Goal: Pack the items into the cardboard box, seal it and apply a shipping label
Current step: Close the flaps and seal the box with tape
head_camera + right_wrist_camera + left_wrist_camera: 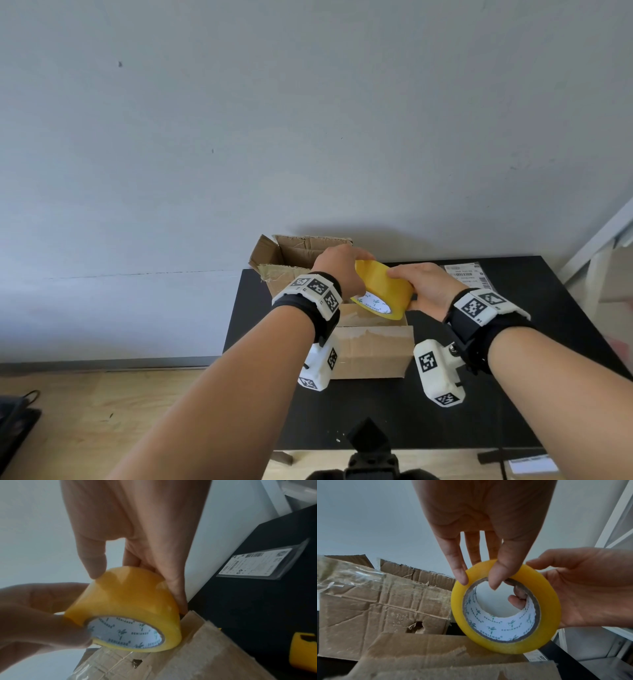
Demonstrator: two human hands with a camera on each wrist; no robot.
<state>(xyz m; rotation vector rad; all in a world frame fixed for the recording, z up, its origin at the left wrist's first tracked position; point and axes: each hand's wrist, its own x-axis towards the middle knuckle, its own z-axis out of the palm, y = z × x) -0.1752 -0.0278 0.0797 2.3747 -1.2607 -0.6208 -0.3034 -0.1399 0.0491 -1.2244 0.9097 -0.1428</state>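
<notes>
Above black surface (513, 394) and cardboard box (373, 353), gripping yellow tape roll (383, 291) in left hand (339, 270) and right hand (428, 287), probably feeling for its free end.

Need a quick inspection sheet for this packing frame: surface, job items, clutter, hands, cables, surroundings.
Surface: black table, box on it.
Job items: tape roll held over the front box, flaps down; shipping label flat at the far right.
Clutter: second open, torn box behind; yellow object right of the front box.
Hands: left hand and right hand both grip the roll.
Cables: nothing seen.
Surroundings: grey wall, wood floor.
</notes>
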